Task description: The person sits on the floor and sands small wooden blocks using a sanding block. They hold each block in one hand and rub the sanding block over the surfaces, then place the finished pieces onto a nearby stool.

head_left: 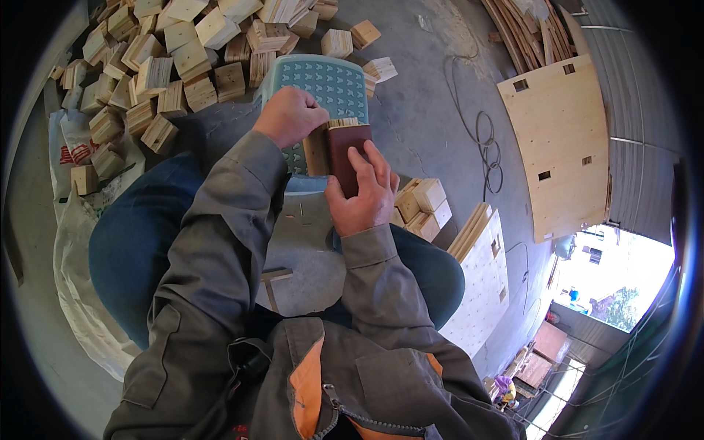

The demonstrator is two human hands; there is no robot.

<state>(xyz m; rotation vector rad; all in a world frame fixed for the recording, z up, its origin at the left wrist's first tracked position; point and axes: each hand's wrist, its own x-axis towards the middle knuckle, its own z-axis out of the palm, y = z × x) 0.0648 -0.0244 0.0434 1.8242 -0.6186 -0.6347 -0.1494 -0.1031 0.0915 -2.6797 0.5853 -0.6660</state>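
A teal plastic stool [312, 71] with a raised pattern stands in front of me. On it sits a block of layered plywood [349, 143] with a dark red-brown face; its striped edge shows at the far end, and pale wood shows along its left side. My right hand [364, 189] is closed on the near right part of this block, fingers lying over the dark face and thumb at its near left. My left hand [291, 117] is closed in a pinch beside the block's far left corner; whatever is between its fingertips is hidden.
A large heap of plywood blocks [192, 59] lies at the far left, partly over white sacking [77, 242]. More blocks [424, 198] are stacked by my right knee, beside leaning plywood sheets [480, 282]. A dark cable [488, 158] coils on the floor before a big slotted panel [561, 139].
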